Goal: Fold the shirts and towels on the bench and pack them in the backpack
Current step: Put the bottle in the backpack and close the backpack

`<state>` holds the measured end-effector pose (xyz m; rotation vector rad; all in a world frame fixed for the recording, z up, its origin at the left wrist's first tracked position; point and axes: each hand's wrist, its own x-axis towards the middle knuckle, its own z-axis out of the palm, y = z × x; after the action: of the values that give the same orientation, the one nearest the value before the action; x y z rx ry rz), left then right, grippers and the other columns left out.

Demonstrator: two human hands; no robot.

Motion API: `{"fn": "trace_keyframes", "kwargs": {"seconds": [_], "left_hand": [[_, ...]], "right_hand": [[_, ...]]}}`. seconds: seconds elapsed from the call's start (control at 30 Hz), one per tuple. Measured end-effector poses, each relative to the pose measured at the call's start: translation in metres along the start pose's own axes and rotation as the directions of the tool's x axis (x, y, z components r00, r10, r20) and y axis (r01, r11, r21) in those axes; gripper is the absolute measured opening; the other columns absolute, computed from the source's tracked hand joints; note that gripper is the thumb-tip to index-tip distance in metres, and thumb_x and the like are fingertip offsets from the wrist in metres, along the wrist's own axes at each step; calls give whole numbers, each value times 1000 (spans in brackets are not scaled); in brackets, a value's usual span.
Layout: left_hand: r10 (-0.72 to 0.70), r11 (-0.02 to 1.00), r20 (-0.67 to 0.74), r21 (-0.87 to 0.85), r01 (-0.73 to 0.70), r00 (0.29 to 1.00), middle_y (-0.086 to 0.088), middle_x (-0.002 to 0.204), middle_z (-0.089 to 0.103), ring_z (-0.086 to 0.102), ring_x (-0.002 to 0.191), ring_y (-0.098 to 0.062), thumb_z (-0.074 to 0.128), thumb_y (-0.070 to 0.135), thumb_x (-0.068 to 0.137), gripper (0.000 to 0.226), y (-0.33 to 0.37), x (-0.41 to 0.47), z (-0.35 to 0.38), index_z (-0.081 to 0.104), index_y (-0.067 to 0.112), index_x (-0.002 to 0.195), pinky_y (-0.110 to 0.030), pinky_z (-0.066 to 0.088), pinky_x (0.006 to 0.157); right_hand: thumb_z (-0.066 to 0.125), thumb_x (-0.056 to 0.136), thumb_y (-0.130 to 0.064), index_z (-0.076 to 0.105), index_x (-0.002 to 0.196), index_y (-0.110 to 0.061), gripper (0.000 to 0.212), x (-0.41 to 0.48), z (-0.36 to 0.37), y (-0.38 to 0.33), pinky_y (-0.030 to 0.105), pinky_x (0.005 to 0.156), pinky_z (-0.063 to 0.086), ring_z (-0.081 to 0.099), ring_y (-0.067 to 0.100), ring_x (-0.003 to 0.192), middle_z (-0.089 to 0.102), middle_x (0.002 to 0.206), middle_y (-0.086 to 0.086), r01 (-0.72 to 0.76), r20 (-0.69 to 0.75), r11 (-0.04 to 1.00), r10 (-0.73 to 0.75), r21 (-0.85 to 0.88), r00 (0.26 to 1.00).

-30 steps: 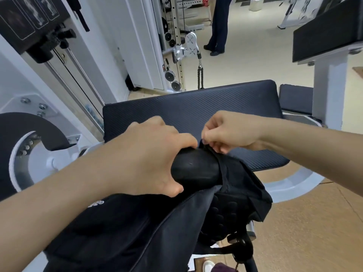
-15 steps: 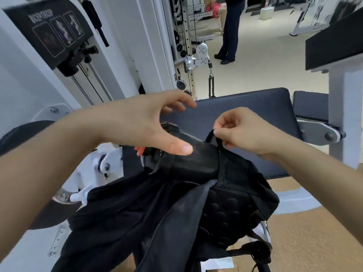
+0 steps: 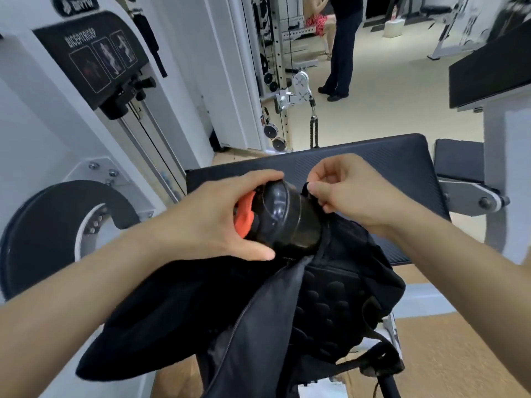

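Head view. The left hand is clamped around a dark bottle with an orange cap, its base seated in the side of the black backpack. The right hand pinches the backpack's fabric edge beside the bottle. The backpack lies against the padded tabletop, hanging off its near edge.

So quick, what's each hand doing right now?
Left hand: closed around the dark bottle with the orange lid.
Right hand: pinching a black strap at the backpack opening.
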<state>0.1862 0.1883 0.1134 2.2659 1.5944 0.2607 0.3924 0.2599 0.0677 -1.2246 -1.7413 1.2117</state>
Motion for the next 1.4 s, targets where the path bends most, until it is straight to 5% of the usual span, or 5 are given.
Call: {"fn": "trace_keyframes", "kwargs": {"seconds": [0.1,0.9,1.07,1.17,1.4], "left_hand": [[-159,987,-33,-17,159,987,25,82,60,57,79,6,66,76,58,72,5,17,18,44,53,122,-19,41,71],[11,908,76,418,-42,997,1,117,59,56,109,-21,53,82,68,107,15,49,45,10,30,151,-31,38,86],[-134,980,83,162,120,987,7,127,57,53,117,-17,62,76,67,100,2,57,43,22,37,150,-28,39,91],[-223,957,156,-151,247,962,7,130,48,56,111,-14,76,59,68,102,-3,65,37,21,38,151,-31,55,88],[-219,920,28,-326,216,975,15,143,45,51,120,1,81,26,75,89,-13,12,9,30,42,145,-25,45,102]], "right_hand": [[59,89,-6,64,73,-15,19,-1,4,2,29,64,49,56,11,64,60,67,-2,16,-59,998,-19,-59,998],[59,89,-3,68,81,-16,18,-1,-13,18,24,62,52,60,11,65,65,73,1,-41,-118,995,30,-87,993],[69,83,-42,41,137,-47,61,-32,-24,24,23,95,44,54,1,110,54,122,-8,90,177,973,-52,-214,983],[74,66,-63,-6,134,-72,105,-55,-18,21,45,117,20,-7,7,146,-8,159,-16,184,459,881,42,-436,887],[63,56,-78,-4,123,-81,95,-41,3,34,59,109,19,-6,12,146,-10,160,-14,209,312,784,-20,-585,950]]}}
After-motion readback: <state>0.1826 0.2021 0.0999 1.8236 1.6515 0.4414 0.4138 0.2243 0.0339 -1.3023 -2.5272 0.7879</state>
